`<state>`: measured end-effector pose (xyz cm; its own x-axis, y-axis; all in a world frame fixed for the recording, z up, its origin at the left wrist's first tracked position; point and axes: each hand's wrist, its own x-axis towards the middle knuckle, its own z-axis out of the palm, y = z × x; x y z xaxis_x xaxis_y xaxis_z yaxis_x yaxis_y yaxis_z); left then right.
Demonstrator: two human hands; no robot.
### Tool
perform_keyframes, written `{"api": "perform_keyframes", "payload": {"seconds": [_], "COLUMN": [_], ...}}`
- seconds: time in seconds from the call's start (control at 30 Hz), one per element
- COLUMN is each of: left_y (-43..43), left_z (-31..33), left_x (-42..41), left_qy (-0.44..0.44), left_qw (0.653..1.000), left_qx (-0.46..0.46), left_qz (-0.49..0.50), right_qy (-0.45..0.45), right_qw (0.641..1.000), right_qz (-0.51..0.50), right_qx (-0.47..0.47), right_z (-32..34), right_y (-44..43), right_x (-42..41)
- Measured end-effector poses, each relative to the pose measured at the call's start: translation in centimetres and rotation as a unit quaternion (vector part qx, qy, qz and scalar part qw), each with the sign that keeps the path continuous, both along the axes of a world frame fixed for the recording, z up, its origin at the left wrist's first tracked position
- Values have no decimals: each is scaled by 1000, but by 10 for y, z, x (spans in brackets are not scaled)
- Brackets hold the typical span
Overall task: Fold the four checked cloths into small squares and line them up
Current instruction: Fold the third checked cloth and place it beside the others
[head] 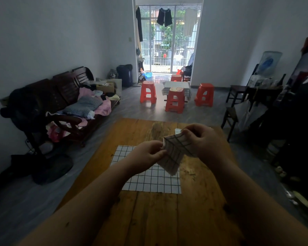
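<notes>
Two hands (148, 153) (201, 139), two checked cloths (174, 154) (149, 181), four stools (148, 94) (175, 102) (204, 95) (176, 78)

A flat cloth (149, 181) lies on the table (167, 219) — above it, between our left hand (148, 153) and right hand (203, 141), a second cloth (174, 153); stools (148, 92) beyond, sofa (69, 96) to the left.
</notes>
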<state>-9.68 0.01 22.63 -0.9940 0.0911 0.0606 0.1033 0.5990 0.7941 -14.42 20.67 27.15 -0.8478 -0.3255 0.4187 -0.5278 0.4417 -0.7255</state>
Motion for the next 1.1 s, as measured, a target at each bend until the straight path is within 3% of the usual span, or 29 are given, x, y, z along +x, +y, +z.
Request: {"api": "perform_keyframes", "payload": {"seconds": [0.17, 0.53, 0.7, 0.83, 1.0, 1.1], "left_y": [10, 15, 10, 10, 10, 12], "left_z": [12, 25, 20, 18, 13, 14], "left_x": [-16, -24, -25, -23, -18, -14], "left_qy": [29, 19, -2, -10, -29, -40], "left_qw": [997, 999, 994, 964, 956, 958], "left_qx": [-8, 7, 85, 243, 278, 279], "left_qz": [66, 47, 75, 110, 91, 57], "right_qy": [18, 23, -17, -103, -18, -20], "right_qw": [1000, 999, 999, 988, 999, 997], "right_qz": [9, 9, 48, 115, 23, 47], "right_qx": [-17, -20, -1, 10, 29, 60], "right_z": [7, 7, 2, -9, -21, -24], "right_y": [1, 8, 11, 10, 3, -6], "right_x": [-2, -7, -1, -2, -7, -7]}}
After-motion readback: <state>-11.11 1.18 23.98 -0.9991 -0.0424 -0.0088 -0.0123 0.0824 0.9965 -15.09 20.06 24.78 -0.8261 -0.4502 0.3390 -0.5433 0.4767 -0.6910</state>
